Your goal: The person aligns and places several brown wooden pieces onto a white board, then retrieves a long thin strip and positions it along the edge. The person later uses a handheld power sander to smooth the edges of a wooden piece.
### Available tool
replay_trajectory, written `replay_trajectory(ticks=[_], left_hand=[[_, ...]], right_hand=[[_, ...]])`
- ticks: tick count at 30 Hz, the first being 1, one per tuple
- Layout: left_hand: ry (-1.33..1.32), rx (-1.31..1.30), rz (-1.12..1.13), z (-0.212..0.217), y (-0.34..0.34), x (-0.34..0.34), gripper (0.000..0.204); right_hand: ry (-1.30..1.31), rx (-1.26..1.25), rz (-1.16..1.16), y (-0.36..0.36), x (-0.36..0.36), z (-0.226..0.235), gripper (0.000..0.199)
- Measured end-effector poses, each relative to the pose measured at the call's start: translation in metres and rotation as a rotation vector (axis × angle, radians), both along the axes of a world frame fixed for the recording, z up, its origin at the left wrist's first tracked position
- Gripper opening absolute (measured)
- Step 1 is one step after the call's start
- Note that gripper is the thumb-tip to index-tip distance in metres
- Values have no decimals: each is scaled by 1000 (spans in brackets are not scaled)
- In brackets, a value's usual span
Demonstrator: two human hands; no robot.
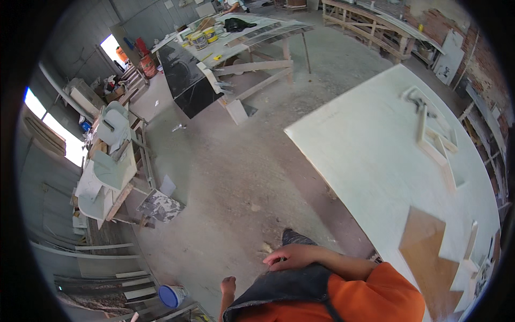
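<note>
At nine o'clock pale moulded panels (110,161) lean on a rack. At six o'clock the left hand (229,284) hangs low, its grip hidden. The right hand (289,256) rests flat on a dark apron (289,287), holding nothing. The white desk (370,150) lies toward three o'clock, nearer the right hand, its long axis running away from the person.

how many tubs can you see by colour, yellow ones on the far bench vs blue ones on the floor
yellow tubs: 2
blue tub: 1
total: 3
</note>
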State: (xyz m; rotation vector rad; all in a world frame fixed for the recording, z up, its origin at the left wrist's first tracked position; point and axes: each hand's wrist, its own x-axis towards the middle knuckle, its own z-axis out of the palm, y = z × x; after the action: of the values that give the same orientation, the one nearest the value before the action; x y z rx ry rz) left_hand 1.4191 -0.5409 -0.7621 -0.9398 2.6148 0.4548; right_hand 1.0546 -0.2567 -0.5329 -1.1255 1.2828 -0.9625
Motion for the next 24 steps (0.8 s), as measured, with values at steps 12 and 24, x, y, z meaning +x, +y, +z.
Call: replay_trajectory(ticks=[12, 24], left_hand=[[-376, 438, 188, -97, -176, -275, 20], [-30, -83, -934, -74, -425, -992, 26]], right_hand=[[-105, 15, -137, -166, -315, 16, 43], [-160, -120, -898, -195, -566, 1, 45]])
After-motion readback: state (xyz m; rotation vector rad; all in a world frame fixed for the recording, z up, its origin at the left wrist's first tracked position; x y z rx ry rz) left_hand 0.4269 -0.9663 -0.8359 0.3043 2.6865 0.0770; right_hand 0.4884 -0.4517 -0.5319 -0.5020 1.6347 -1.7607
